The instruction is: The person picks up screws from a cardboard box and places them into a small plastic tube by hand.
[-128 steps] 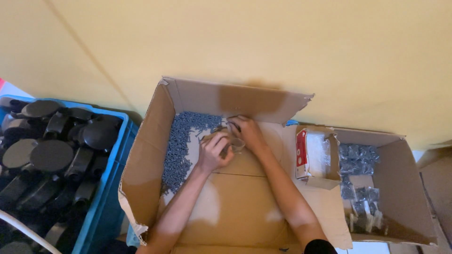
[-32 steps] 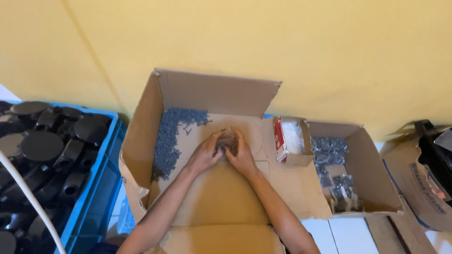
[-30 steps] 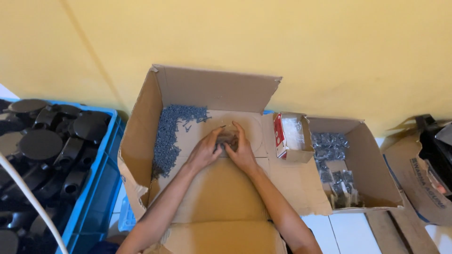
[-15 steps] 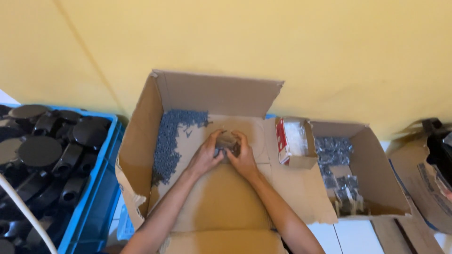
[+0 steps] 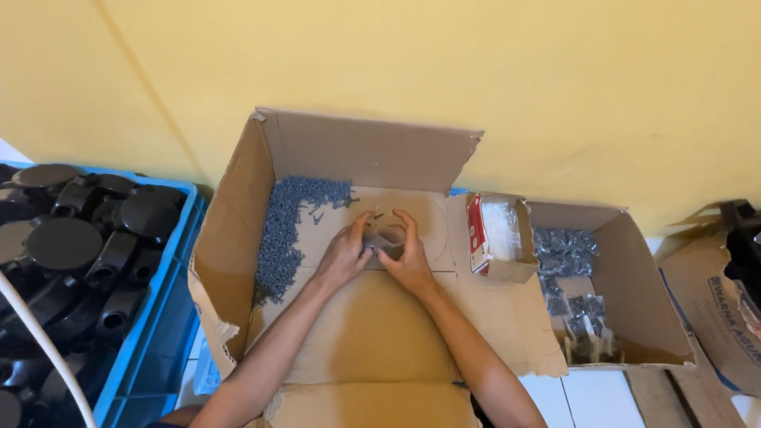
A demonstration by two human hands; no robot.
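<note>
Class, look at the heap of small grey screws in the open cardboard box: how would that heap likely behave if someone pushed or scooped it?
The heap of screws is loose small pieces, so a push would probably spread it rather than slide it whole. A few already lie scattered apart, so strays seem likely. Being metal, a scoop is probably heavy for its size.

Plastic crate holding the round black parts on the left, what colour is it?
Blue plastic crate, clearest in the head view.
</note>
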